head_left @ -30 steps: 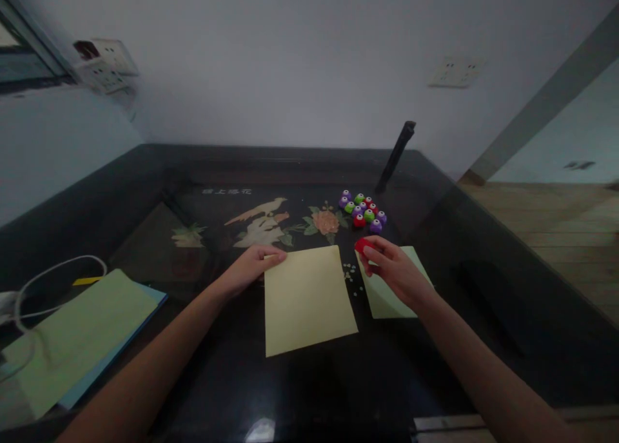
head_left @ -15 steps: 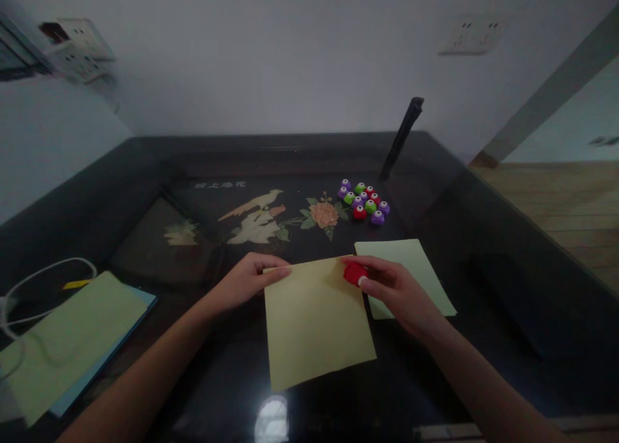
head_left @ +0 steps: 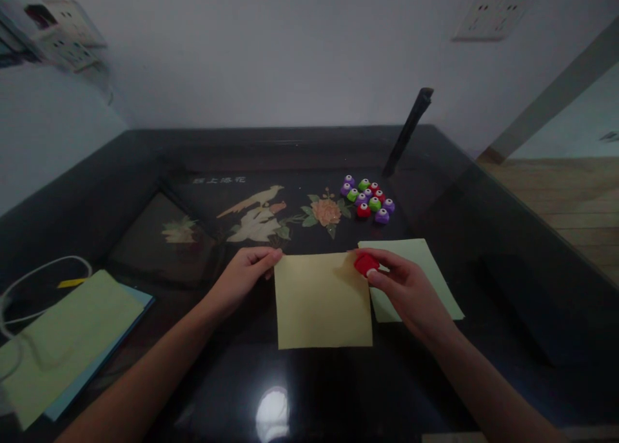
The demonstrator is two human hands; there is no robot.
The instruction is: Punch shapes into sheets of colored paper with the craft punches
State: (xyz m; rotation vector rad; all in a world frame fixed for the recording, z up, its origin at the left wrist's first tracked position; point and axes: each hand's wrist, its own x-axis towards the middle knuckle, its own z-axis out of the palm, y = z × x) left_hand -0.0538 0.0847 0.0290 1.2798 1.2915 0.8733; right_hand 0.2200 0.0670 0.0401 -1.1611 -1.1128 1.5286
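Observation:
A square sheet of pale yellow paper [head_left: 323, 304] is stretched between my two hands above the dark table. Finger and thumb of my left hand [head_left: 249, 272] pinch its upper left corner. My right hand [head_left: 403, 285], at the upper right corner, grips a small red piece with a white part [head_left: 366, 264]. This piece resembles the red ones in the cluster of small eyeball-topped pieces [head_left: 374, 204] farther back. Whether the right fingers also pinch the paper is hard to see. Under the right hand lies a stack of pale green paper [head_left: 430, 269].
More yellow-green and blue paper [head_left: 72, 340] lies at the left, with a white cable [head_left: 46, 260] over it. A black stick-like object [head_left: 409, 133] rises near the back right. A dark flat object [head_left: 527, 307] rests at the right. Bird and flower pictures decorate the tabletop [head_left: 217, 372].
The yellow sheet has levelled out; its lower edge has risen and now runs straight across. My left hand has shifted to the sheet's corner. My right hand still grips the red piece.

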